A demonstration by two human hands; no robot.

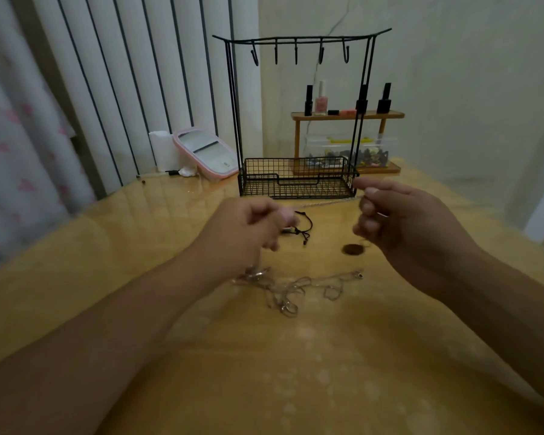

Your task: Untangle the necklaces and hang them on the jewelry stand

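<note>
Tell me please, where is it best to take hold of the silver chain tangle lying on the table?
Pinch the silver chain tangle at its loose end with the clasp, coming from above on the right. That end lies stretched out apart from the knotted loops, flat on the table.

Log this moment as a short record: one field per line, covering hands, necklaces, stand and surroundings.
left hand: raised over the table, fingers curled, pinching one end of a thin chain
right hand: raised, fingers pinching the other end
thin chain: stretched between the hands, blurred
silver necklaces: tangled heap on the table
black cord necklace: lying behind the left hand
brown disc: on the table below the right hand
jewelry stand: black wire, hooks bare, basket at base
behind the stand: wooden shelf with polish bottles
</note>
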